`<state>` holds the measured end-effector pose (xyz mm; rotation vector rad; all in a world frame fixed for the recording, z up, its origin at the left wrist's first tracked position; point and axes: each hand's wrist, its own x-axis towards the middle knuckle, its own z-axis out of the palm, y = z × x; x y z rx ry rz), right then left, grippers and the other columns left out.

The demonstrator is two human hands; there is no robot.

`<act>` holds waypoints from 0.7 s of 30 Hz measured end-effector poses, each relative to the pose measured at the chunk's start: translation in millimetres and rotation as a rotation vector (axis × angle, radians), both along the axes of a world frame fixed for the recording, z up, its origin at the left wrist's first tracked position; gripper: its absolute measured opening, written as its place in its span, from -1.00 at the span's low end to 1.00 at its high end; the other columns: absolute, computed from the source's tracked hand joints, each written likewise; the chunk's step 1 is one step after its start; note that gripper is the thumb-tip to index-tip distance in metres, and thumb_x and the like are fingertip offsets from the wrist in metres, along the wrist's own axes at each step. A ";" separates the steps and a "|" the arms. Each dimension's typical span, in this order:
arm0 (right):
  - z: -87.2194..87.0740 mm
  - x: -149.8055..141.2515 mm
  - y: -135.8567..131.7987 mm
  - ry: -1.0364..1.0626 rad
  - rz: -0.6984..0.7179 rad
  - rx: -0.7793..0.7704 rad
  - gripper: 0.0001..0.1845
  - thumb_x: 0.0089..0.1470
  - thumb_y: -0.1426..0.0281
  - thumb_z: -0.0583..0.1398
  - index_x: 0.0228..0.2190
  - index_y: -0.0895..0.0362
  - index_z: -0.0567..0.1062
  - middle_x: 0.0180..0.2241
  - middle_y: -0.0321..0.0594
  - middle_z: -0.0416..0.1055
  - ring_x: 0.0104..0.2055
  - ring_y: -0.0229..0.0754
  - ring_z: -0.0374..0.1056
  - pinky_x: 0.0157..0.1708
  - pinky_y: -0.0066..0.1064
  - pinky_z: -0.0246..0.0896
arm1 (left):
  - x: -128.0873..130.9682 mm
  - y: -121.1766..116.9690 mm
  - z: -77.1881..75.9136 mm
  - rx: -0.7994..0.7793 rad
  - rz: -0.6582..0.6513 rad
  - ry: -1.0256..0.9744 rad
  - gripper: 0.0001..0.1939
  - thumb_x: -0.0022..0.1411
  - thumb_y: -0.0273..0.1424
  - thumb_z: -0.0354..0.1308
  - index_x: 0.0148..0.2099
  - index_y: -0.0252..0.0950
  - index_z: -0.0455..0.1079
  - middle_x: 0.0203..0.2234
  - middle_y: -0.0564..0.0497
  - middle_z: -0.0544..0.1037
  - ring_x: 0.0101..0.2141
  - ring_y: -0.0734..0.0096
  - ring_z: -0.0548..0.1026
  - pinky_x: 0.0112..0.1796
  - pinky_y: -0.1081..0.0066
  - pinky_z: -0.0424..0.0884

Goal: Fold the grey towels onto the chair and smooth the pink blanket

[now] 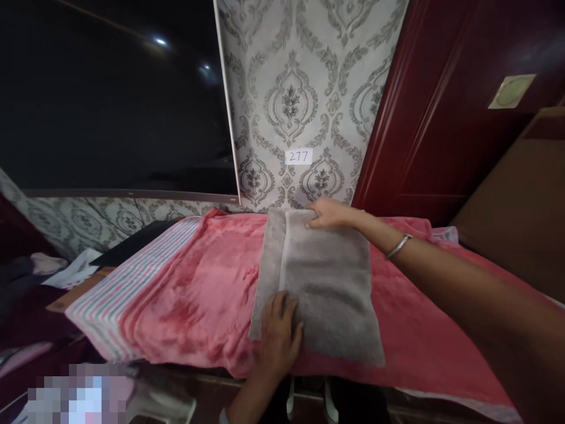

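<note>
A grey towel [326,277], folded into a rectangle, lies on a pink blanket [198,294] spread over a table. My left hand [278,333] rests flat on the towel's near left corner, fingers stretched out. My right hand [329,213] reaches to the towel's far edge and pinches the top fold there. A metal bangle [398,246] sits on my right wrist.
A striped cloth [132,280] lies along the blanket's left edge. A large dark screen [110,94] hangs on the patterned wall behind, with a paper label reading 277 [299,156]. A dark red door [441,118] stands at the right. Clutter lies at lower left.
</note>
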<state>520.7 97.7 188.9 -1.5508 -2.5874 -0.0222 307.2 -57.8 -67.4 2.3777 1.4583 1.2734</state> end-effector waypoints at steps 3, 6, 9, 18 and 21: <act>38.7 -3.1 -32.2 0.112 -0.002 0.056 -0.66 0.02 0.24 0.39 -0.27 0.26 0.57 -0.38 -0.27 0.46 -0.28 -0.15 0.42 -0.25 -0.43 0.27 | -13.1 -23.0 -10.3 -0.100 0.084 -0.303 -0.81 0.26 -0.28 0.15 -0.15 -0.24 0.50 -0.17 -0.15 0.53 -0.08 0.09 0.52 -0.03 0.05 0.49; 77.1 -8.4 -68.0 0.194 -0.005 0.086 -0.61 0.03 0.20 0.39 -0.29 0.31 0.56 -0.39 -0.34 0.41 -0.27 -0.21 0.43 -0.17 -0.39 0.30 | -21.7 -39.2 -18.5 -0.471 -0.028 -0.712 -0.61 0.15 0.01 0.25 -0.27 -0.23 0.38 -0.49 0.01 0.46 -0.42 0.23 0.51 -0.40 0.27 0.51; 113.5 -12.8 -103.0 0.197 -0.051 0.193 -0.53 0.05 0.14 0.35 -0.27 0.36 0.57 -0.42 -0.38 0.38 -0.25 -0.23 0.44 -0.13 -0.35 0.30 | -17.2 -44.4 -11.8 -0.802 -0.140 -1.075 -0.34 -0.01 0.14 0.35 -0.08 -0.25 0.34 -0.40 -0.05 0.56 -0.37 0.16 0.59 -0.44 0.26 0.53; 134.0 47.0 -124.9 0.565 -0.445 0.272 -0.48 0.09 0.23 0.33 -0.15 0.50 0.54 -0.24 0.00 0.50 -0.20 -0.17 0.45 -0.24 -0.36 0.27 | 27.3 -9.4 68.3 -0.673 -0.381 -1.186 -0.31 0.18 0.07 0.12 0.27 -0.14 0.29 0.21 -0.11 0.45 0.19 0.08 0.43 0.13 0.07 0.44; 79.4 83.1 -119.3 0.779 -0.590 0.127 -0.60 0.06 0.32 0.38 -0.22 0.46 0.56 -0.34 0.03 0.52 -0.39 -0.24 0.43 -0.41 -0.45 0.27 | 22.2 -4.7 80.7 -0.663 -0.330 -1.252 -0.32 0.05 -0.10 0.31 0.18 -0.26 0.37 0.09 -0.17 0.54 0.04 0.03 0.54 0.02 0.09 0.50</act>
